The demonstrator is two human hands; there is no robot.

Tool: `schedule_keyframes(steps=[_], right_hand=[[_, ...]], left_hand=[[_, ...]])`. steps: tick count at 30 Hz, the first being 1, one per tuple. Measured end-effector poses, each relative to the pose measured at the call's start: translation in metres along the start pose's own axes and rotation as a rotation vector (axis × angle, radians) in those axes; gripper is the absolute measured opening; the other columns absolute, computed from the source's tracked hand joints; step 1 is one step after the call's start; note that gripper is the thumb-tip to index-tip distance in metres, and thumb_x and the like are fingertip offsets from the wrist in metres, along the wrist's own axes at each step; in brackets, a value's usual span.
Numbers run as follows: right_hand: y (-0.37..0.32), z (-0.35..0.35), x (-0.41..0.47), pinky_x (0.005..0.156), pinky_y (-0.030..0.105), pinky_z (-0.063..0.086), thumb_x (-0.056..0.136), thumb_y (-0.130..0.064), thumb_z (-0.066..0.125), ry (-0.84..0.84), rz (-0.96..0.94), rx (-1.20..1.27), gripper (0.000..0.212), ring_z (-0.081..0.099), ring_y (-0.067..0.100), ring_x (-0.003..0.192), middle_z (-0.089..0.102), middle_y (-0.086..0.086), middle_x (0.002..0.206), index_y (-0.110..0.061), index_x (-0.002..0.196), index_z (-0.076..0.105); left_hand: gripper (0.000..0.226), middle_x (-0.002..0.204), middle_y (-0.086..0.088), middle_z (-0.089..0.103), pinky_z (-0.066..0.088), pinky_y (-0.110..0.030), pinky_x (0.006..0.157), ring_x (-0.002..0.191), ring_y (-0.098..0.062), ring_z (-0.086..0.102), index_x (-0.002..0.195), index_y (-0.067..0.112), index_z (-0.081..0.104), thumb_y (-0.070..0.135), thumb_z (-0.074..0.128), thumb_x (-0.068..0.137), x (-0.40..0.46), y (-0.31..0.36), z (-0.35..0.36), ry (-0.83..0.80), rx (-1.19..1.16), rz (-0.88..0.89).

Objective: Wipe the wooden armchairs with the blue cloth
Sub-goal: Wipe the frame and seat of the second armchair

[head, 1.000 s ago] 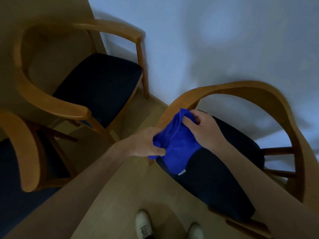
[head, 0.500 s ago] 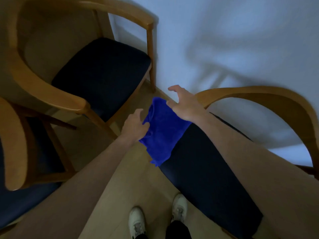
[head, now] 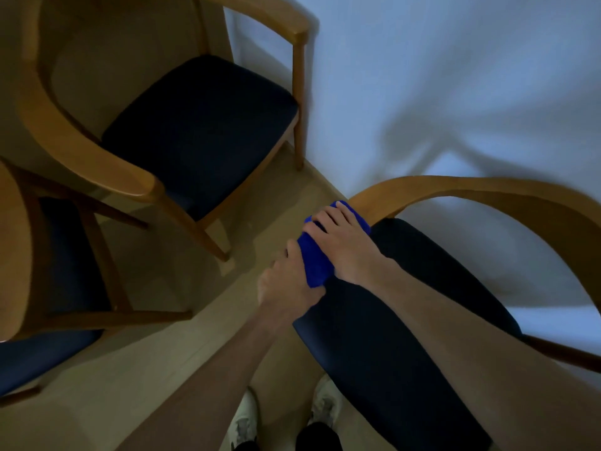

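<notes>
The blue cloth [head: 317, 262] is draped over the near end of the right armchair's wooden armrest [head: 455, 188]. My right hand [head: 344, 242] lies on top of the cloth with fingers curled over it and around the armrest end. My left hand [head: 289, 284] grips the cloth's lower end from the left side. The armrest end under the cloth is hidden. This chair has a dark seat cushion [head: 400, 336].
A second wooden armchair [head: 107, 164] with a dark seat stands at the upper left, and a third armchair [head: 13, 255] is at the far left. A white wall [head: 455, 76] is behind. My white shoes [head: 325, 408] stand on the pale wood floor [head: 146, 353].
The cloth hung loose between my hands before. Now it is wrapped over the armrest end, with my right hand closed down on top and my left hand gripping it lower.
</notes>
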State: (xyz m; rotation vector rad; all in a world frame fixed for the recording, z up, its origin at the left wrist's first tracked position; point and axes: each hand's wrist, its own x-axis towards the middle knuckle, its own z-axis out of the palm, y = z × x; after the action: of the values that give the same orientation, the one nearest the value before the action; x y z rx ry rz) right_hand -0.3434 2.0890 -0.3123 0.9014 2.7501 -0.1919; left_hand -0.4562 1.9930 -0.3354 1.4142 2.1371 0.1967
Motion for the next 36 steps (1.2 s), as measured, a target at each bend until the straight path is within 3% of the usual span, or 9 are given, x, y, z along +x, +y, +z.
schedule_keyframes(steps=[6,21,27,30,33,36], right_hand=[[-0.027,0.005,0.001,0.122,0.050,0.007,0.062,-0.021,0.082,0.005,-0.039,-0.022,0.085,0.030,0.030,0.136,0.039,0.006,0.139,-0.020,0.135,0.038],[-0.212,0.010,0.008,0.122,0.048,0.009,0.056,-0.034,0.083,0.042,-0.087,0.082,0.085,0.033,0.026,0.132,0.043,0.002,0.132,-0.023,0.129,0.042],[-0.278,0.014,0.004,0.122,0.051,0.006,0.063,-0.032,0.083,-0.011,-0.016,0.078,0.088,0.025,0.031,0.140,0.038,0.009,0.142,-0.018,0.135,0.035],[-0.293,0.014,0.001,0.121,0.055,0.003,0.066,-0.027,0.084,-0.079,-0.021,0.012,0.092,0.019,0.036,0.143,0.031,0.014,0.148,-0.014,0.139,0.029],[-0.297,0.014,0.000,0.121,0.057,-0.001,0.068,-0.025,0.083,-0.126,-0.046,-0.039,0.098,0.010,0.040,0.146,0.023,0.015,0.154,-0.013,0.144,0.023],[-0.303,0.012,-0.002,0.118,0.059,0.000,0.069,-0.017,0.082,-0.127,-0.123,-0.036,0.093,0.013,0.042,0.145,0.028,0.018,0.153,-0.010,0.144,0.027]], left_hand=[[0.073,0.107,0.005,0.050,0.049,-0.031,0.067,0.084,-0.016,0.055,0.114,0.024,0.029,0.049,0.075,0.063,-0.016,-0.028,0.000,-0.013,-0.096,0.033],[0.071,0.108,0.007,0.051,0.055,-0.034,0.075,0.090,-0.015,0.058,0.114,0.026,0.032,0.033,0.079,0.061,-0.121,-0.174,-0.043,-0.086,-0.274,-0.039],[0.073,0.098,0.011,0.048,0.049,-0.027,0.067,0.083,-0.012,0.054,0.112,0.027,0.030,0.045,0.076,0.058,-0.152,-0.222,-0.059,-0.105,-0.079,-0.041],[0.072,0.098,0.011,0.049,0.051,-0.028,0.070,0.085,-0.011,0.056,0.112,0.027,0.032,0.050,0.075,0.060,-0.165,-0.232,-0.057,-0.082,-0.058,-0.069],[0.073,0.106,0.012,0.050,0.044,-0.021,0.070,0.090,-0.008,0.054,0.120,0.027,0.035,0.054,0.075,0.066,-0.178,-0.234,-0.052,-0.003,-0.126,-0.117],[0.078,0.116,0.010,0.050,0.045,-0.017,0.074,0.100,-0.006,0.054,0.131,0.024,0.035,0.052,0.075,0.071,-0.196,-0.236,-0.045,0.080,-0.167,-0.153]])
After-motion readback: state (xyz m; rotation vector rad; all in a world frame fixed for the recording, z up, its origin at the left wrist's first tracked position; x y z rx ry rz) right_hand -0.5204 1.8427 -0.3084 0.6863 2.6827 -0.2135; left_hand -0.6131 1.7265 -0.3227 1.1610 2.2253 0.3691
